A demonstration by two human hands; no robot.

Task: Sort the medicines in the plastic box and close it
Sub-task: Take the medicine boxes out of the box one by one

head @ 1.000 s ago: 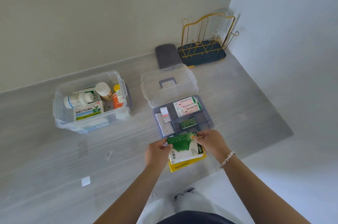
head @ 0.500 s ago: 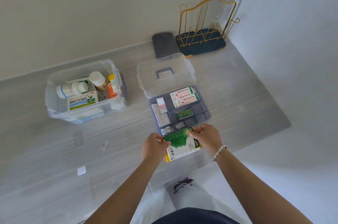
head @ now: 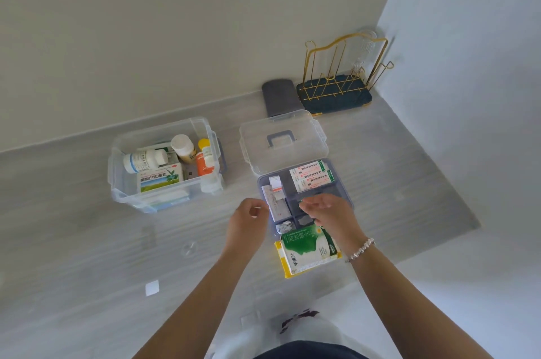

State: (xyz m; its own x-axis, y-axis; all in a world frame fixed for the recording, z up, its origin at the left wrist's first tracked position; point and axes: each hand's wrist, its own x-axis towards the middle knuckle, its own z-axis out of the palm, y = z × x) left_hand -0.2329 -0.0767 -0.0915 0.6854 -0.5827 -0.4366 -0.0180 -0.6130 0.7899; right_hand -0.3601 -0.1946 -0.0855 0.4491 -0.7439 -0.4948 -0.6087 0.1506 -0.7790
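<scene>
Readable only: "华素片" down the white edge of the green-and-white medicine box (head: 308,250); print on other packs too small or blurred.

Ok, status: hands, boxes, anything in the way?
Left hand and right hand empty, over tray. Green box lies on yellow box, outside it. Lid open. Nothing blocking.

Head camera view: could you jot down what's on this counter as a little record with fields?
surface: grey counter meeting pale walls
clear bin: open, holds bottles and a green-and-white box
compartment tray: grey, holds red-and-white packets and small items
lid: clear, with grey handle, lying behind the tray
green box: stacked on a yellow box at the tray's near edge
left hand: empty, fingers curled, beside the tray
right hand: empty, over the tray
corner: gold wire rack, dark cloth
</scene>
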